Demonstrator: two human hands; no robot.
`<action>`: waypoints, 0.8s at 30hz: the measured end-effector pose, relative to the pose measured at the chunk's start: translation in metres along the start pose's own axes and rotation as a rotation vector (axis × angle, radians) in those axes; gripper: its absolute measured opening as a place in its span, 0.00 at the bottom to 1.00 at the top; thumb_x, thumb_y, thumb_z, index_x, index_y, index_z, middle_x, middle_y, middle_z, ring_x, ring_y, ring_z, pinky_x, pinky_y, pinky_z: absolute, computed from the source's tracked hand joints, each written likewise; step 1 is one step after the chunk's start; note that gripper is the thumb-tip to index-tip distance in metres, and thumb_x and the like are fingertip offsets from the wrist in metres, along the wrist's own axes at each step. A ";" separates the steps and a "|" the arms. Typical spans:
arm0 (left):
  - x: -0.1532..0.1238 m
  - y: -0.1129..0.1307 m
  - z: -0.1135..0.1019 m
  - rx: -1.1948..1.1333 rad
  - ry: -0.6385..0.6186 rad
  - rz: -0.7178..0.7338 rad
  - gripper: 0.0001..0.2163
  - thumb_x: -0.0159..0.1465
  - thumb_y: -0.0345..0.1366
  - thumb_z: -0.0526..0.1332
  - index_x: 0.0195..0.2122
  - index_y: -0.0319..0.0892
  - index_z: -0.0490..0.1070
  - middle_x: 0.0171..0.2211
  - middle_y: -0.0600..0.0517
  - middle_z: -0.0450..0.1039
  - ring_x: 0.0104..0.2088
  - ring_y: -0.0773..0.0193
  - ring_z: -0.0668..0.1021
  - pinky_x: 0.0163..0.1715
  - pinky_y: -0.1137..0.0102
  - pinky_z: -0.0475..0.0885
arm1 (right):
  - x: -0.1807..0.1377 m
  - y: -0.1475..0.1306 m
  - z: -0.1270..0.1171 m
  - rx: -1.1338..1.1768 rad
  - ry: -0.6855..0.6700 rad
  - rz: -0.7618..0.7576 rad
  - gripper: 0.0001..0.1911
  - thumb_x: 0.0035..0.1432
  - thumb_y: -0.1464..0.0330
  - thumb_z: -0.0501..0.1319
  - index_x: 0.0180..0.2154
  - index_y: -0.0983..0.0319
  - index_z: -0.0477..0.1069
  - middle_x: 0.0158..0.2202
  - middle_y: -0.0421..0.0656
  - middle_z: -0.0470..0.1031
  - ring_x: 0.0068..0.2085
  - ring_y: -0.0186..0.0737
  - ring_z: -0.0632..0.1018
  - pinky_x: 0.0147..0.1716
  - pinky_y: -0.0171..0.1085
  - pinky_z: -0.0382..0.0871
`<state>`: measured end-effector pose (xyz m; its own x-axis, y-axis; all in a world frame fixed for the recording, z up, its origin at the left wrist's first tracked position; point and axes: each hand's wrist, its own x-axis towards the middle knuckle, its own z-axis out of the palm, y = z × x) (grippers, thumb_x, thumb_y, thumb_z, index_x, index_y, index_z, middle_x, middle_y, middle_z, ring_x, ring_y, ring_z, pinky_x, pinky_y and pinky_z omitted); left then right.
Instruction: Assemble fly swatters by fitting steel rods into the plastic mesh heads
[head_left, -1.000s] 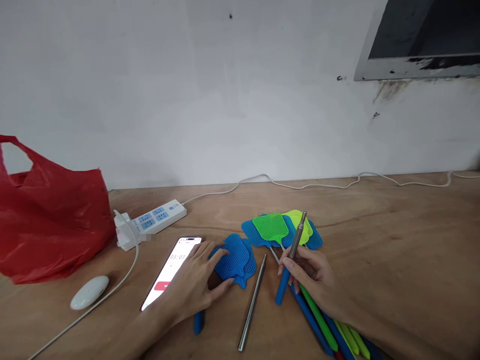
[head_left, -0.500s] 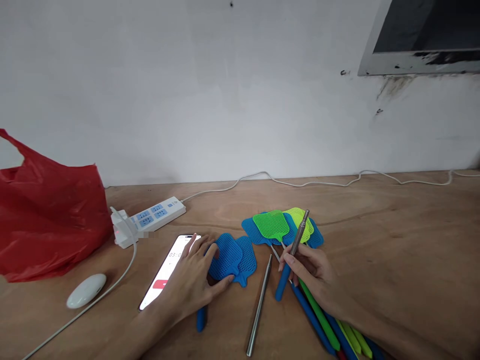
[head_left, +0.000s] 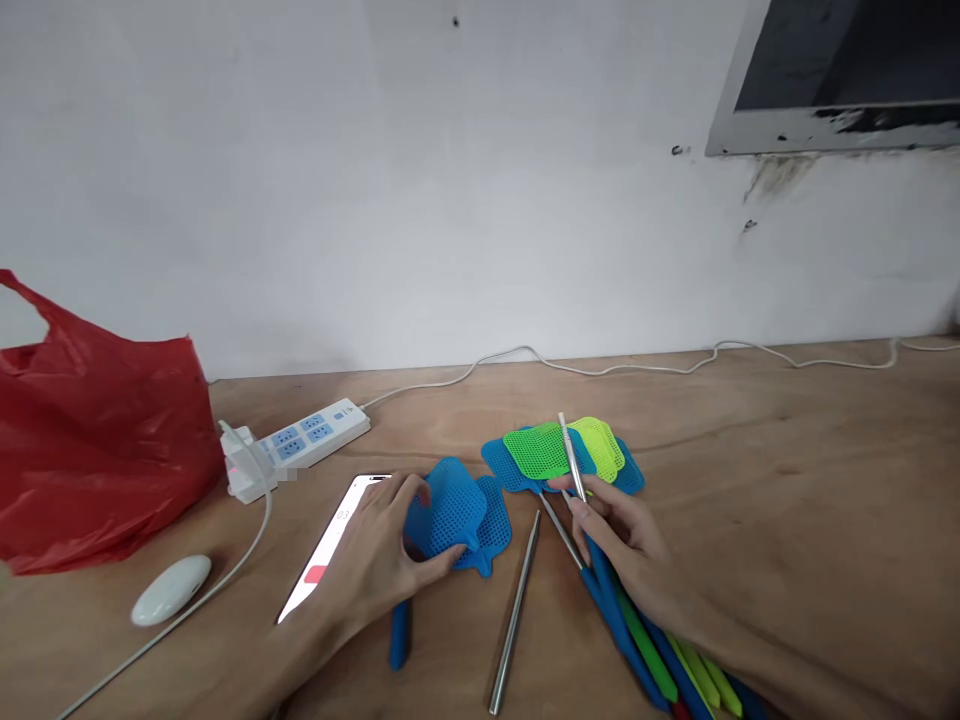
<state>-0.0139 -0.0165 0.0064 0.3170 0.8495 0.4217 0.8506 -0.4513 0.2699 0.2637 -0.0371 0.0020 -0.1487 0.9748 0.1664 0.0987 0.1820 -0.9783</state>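
Observation:
My left hand point(head_left: 379, 560) is closed, its thumb and fingers pinching a blue mesh fly swatter head point(head_left: 450, 508) by its edges. The head is tilted up a little, and a second blue head point(head_left: 495, 525) lies partly under it. My right hand point(head_left: 630, 540) grips a telescopic swatter handle point(head_left: 571, 455); its silver rod points up and its blue grip slants down below the fingers. Between my hands lies a loose silver rod point(head_left: 515, 612). Beneath my left hand a blue grip point(head_left: 400, 635) shows in part. Under my right hand lie several swatters with blue, green point(head_left: 534, 452) and yellow heads.
A lit phone point(head_left: 322, 560) lies partly under my left forearm. Left of it are a white power strip point(head_left: 341, 425) with a plugged-in charger, a white oval device point(head_left: 171, 590) and a red plastic bag point(head_left: 105, 450). A white cable point(head_left: 622, 367) runs along the wall.
My left hand has lifted and tilted the upper blue head. The handle in my right hand has swung left, its rod tip now over the green head.

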 end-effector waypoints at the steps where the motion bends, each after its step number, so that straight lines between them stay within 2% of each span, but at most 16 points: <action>1: 0.000 0.001 -0.002 -0.030 -0.001 -0.013 0.19 0.55 0.52 0.67 0.36 0.46 0.62 0.39 0.49 0.73 0.38 0.51 0.76 0.37 0.60 0.72 | 0.000 -0.002 0.000 -0.012 0.007 0.005 0.24 0.66 0.54 0.56 0.53 0.64 0.71 0.17 0.31 0.63 0.19 0.31 0.64 0.21 0.31 0.61; 4: -0.002 0.005 -0.005 -0.088 -0.037 -0.008 0.19 0.56 0.51 0.67 0.39 0.46 0.63 0.41 0.48 0.73 0.38 0.52 0.76 0.30 0.64 0.72 | 0.000 -0.007 0.001 -0.022 -0.039 0.044 0.29 0.66 0.53 0.56 0.58 0.69 0.68 0.12 0.29 0.59 0.15 0.30 0.60 0.17 0.31 0.59; 6: -0.004 0.006 -0.006 -0.097 -0.050 0.007 0.20 0.56 0.51 0.67 0.40 0.46 0.63 0.41 0.49 0.73 0.36 0.53 0.76 0.28 0.65 0.71 | -0.002 -0.009 0.001 0.009 -0.101 0.086 0.32 0.64 0.52 0.57 0.60 0.68 0.67 0.13 0.30 0.63 0.13 0.29 0.60 0.13 0.30 0.56; 10: -0.006 0.007 -0.005 -0.160 -0.033 -0.027 0.19 0.56 0.51 0.67 0.41 0.47 0.64 0.39 0.50 0.72 0.31 0.57 0.76 0.24 0.68 0.70 | -0.004 -0.012 -0.003 0.105 -0.311 0.184 0.34 0.61 0.54 0.61 0.64 0.64 0.63 0.22 0.36 0.75 0.11 0.25 0.62 0.09 0.26 0.53; 17: -0.003 0.009 -0.007 -0.267 -0.004 -0.107 0.17 0.59 0.50 0.66 0.40 0.46 0.65 0.40 0.50 0.74 0.32 0.59 0.77 0.25 0.69 0.74 | -0.004 -0.017 -0.012 0.209 -0.652 0.313 0.34 0.58 0.60 0.65 0.63 0.64 0.65 0.24 0.38 0.77 0.12 0.24 0.63 0.11 0.25 0.56; 21: -0.004 0.009 -0.007 -0.257 0.002 -0.128 0.17 0.59 0.51 0.65 0.41 0.46 0.67 0.39 0.50 0.75 0.30 0.59 0.77 0.23 0.70 0.73 | -0.004 -0.016 -0.014 0.217 -0.680 0.340 0.31 0.55 0.64 0.65 0.60 0.67 0.69 0.21 0.35 0.72 0.14 0.25 0.64 0.12 0.24 0.57; 24: -0.004 0.009 -0.007 -0.253 0.001 -0.124 0.17 0.59 0.52 0.65 0.41 0.46 0.67 0.40 0.50 0.75 0.31 0.59 0.77 0.24 0.69 0.74 | -0.006 -0.014 -0.014 0.188 -0.659 0.337 0.29 0.55 0.66 0.64 0.59 0.65 0.69 0.20 0.33 0.71 0.14 0.25 0.63 0.11 0.24 0.56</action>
<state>-0.0104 -0.0260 0.0136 0.2165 0.9021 0.3733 0.7510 -0.3983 0.5267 0.2770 -0.0434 0.0161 -0.7026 0.6843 -0.1953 0.0828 -0.1940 -0.9775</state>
